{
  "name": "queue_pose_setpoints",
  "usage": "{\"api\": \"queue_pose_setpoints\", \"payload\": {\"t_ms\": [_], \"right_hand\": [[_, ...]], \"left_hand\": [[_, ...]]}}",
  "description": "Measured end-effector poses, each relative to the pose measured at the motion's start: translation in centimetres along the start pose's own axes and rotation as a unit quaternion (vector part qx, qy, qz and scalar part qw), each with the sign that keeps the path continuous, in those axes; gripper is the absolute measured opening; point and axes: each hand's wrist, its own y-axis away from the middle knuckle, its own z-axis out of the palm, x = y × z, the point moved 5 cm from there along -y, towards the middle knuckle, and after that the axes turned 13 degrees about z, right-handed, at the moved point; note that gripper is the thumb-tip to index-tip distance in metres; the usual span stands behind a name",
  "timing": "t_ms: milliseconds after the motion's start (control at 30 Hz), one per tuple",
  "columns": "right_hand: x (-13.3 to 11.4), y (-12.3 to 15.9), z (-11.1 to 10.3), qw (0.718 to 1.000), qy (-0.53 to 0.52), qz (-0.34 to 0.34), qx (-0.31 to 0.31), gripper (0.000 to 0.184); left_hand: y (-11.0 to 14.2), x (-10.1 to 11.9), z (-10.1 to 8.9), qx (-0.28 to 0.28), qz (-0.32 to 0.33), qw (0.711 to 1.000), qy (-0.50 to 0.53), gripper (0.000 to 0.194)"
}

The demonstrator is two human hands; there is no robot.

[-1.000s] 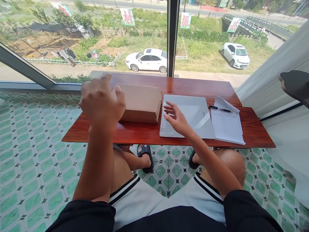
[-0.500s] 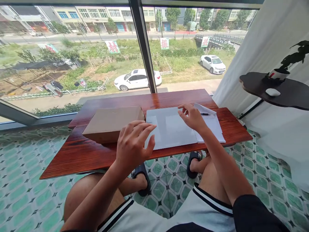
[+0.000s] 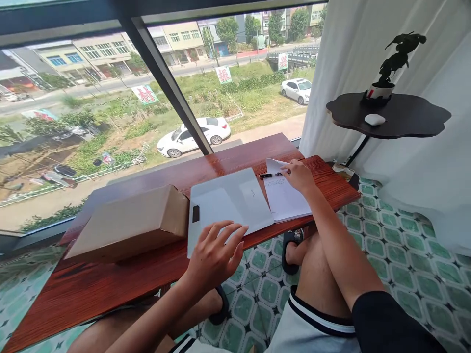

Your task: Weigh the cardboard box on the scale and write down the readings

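My right hand (image 3: 299, 176) reaches over the white notebook (image 3: 289, 201), with its fingertips closed around the right end of a black pen (image 3: 265, 175). The pen lies across the notebook's upper part, its left end past the page edge. One top sheet is curled up, and writing shows on the page below. My left hand (image 3: 217, 250) is held with fingers apart and nothing in it, over the front edge of a flat, shiny pale-grey slab (image 3: 228, 196). That slab bears a small black rectangle at its left and lettering at its right.
A closed brown cardboard box (image 3: 128, 220) sits left of the slab on the reddish wooden table (image 3: 253, 154). Behind is a large window. To the right, a dark scalloped side table (image 3: 408, 115) carries a potted plant (image 3: 380, 90) and a white stone-like object (image 3: 375, 119).
The view has turned to the right. My right hand has come down onto the pen and its fingers have closed. My left hand has lowered toward the table's front edge, still open.
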Motion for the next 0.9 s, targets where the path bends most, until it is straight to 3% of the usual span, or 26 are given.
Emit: {"api": "queue_pose_setpoints", "payload": {"t_ms": [167,500,733,900], "right_hand": [[1.9,-0.5,-0.2,1.0,0.022,0.019,0.008,0.026],[2.6,-0.5,0.8,0.999,0.03,0.032,0.015,0.032],[3.1,-1.0,1.0,0.998,0.047,0.034,0.001,0.025],[3.7,-1.3,1.6,0.998,0.06,0.028,-0.011,0.028]], "left_hand": [[-3.0,1.5,2.6,0.003,0.046,0.999,0.022,0.033],[-9.0,5.4,9.4,-0.027,0.241,0.97,-0.015,0.042],[-9.6,6.4,12.9,-0.075,0.251,0.963,-0.062,0.048],[-9.0,6.9,13.5,-0.088,0.24,0.966,-0.047,0.049]]}}
